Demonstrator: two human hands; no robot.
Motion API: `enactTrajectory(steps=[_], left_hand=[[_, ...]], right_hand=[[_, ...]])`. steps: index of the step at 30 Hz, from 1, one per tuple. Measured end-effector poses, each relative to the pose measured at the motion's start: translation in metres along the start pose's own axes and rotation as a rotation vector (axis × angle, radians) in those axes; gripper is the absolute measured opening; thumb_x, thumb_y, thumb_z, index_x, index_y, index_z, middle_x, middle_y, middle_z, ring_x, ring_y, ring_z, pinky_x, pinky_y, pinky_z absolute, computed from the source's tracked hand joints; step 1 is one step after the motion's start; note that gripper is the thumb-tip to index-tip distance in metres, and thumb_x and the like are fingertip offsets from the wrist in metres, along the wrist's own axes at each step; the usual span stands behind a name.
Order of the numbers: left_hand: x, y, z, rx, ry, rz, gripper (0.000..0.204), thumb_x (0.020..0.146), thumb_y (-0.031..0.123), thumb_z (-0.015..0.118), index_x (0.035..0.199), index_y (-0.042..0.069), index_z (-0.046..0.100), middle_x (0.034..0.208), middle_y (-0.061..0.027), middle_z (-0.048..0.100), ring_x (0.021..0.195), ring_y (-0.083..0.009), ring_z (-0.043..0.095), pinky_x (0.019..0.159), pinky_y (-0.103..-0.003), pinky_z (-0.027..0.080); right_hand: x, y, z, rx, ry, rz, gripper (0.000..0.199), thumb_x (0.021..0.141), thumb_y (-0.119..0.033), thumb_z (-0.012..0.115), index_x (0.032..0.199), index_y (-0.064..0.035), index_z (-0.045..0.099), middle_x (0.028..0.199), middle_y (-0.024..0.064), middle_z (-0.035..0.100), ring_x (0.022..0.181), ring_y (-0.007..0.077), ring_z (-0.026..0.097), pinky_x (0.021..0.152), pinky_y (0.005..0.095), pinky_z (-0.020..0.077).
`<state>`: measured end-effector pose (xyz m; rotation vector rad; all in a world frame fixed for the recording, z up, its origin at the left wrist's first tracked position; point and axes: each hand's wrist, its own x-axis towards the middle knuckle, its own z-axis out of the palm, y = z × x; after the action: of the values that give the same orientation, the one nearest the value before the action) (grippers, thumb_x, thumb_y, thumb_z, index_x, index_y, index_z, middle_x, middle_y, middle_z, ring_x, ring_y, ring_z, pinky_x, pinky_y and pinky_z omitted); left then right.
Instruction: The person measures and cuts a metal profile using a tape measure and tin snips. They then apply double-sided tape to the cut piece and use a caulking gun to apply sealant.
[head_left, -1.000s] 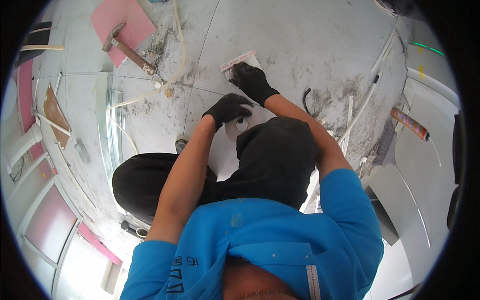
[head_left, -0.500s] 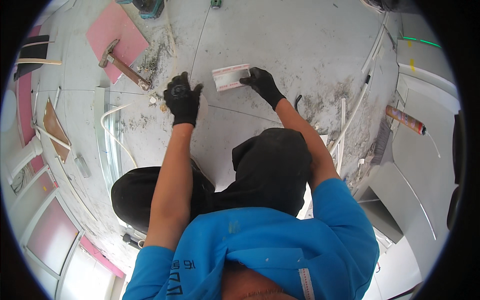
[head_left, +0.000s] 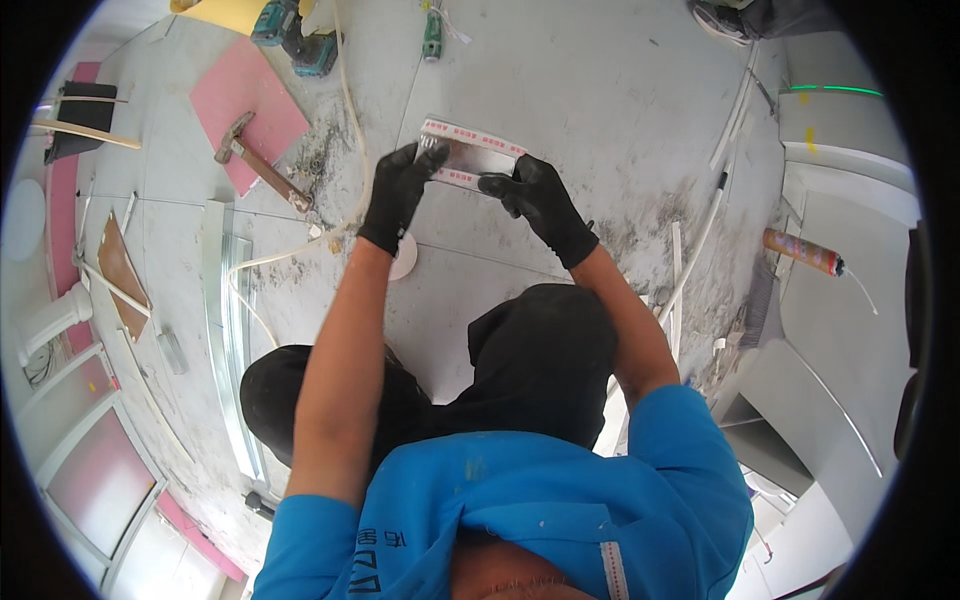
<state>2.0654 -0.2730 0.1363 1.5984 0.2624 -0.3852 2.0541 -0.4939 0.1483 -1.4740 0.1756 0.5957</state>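
From the head view, the short silvery metal strip with red-and-white edge bands (head_left: 470, 155) is held in the air above the dusty grey floor (head_left: 600, 80), its long axis running left to right, slightly tilted. The black-gloved left hand (head_left: 398, 190) pinches its left end; the black-gloved right hand (head_left: 540, 200) grips its right end. It looks light, stiff and sharp-edged, so the ends seem the best place to hold it.

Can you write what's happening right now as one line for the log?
left hand: grips metal strip | right hand: grips other end | strip: raised above floor | hammer: lying untouched
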Motion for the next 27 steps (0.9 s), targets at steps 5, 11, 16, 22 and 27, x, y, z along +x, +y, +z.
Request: enactTrajectory(steps=[5, 11, 16, 22, 27], left_hand=[[0.029, 0.071, -0.013, -0.155, -0.298, 0.096, 0.032, 0.098, 0.028, 0.065, 0.112, 0.001, 0.069, 0.1, -0.0007, 0.07, 0.09, -0.0079, 0.064, 0.079, -0.027, 0.055], [0.022, 0.103, -0.061, -0.191, -0.35, 0.241, 0.031, 0.097, 0.015, 0.064, 0.123, -0.003, 0.063, 0.112, -0.0059, 0.069, 0.099, -0.0132, 0.066, 0.084, -0.028, 0.054], [-0.052, 0.071, -0.17, -0.59, 0.156, 0.228, 0.035, 0.101, 0.026, 0.058, 0.124, 0.0, 0.058, 0.11, -0.012, 0.068, 0.1, -0.0203, 0.067, 0.097, -0.039, 0.053], [-0.165, 0.007, -0.198, -0.709, 0.388, 0.127, 0.042, 0.091, 0.02, 0.071, 0.128, 0.009, 0.054, 0.113, -0.0033, 0.064, 0.104, -0.0185, 0.062, 0.099, -0.042, 0.051], [-0.198, -0.025, -0.219, -0.719, 0.421, 0.153, 0.065, 0.085, 0.016, 0.078, 0.142, 0.008, 0.047, 0.129, -0.0063, 0.061, 0.116, -0.0211, 0.06, 0.095, -0.038, 0.053]], right_hand=[[-0.003, -0.047, -0.01, 0.12, 0.113, -0.182, 0.039, 0.083, -0.03, 0.082, 0.087, -0.0003, 0.057, 0.067, 0.001, 0.054, 0.056, 0.008, 0.051, 0.051, 0.0255, 0.0423], [0.008, -0.101, 0.012, -0.056, -0.138, -0.246, 0.027, 0.09, -0.026, 0.073, 0.088, -0.0035, 0.058, 0.071, -0.0001, 0.058, 0.06, 0.0071, 0.055, 0.056, 0.0242, 0.0456], [0.069, -0.036, 0.046, -0.9, -0.546, -0.373, 0.024, 0.087, -0.03, 0.072, 0.094, -0.0099, 0.062, 0.083, 0.0097, 0.067, 0.073, 0.0236, 0.066, 0.067, 0.037, 0.053], [0.136, 0.128, 0.107, -1.55, -0.573, -0.58, 0.048, 0.077, -0.046, 0.076, 0.104, -0.0097, 0.061, 0.09, 0.0129, 0.068, 0.089, 0.0312, 0.068, 0.073, 0.0467, 0.054], [0.096, 0.161, 0.143, -1.599, -0.381, -0.444, 0.054, 0.074, -0.042, 0.078, 0.11, -0.0068, 0.059, 0.1, 0.0145, 0.067, 0.092, 0.0306, 0.068, 0.075, 0.0447, 0.055]])
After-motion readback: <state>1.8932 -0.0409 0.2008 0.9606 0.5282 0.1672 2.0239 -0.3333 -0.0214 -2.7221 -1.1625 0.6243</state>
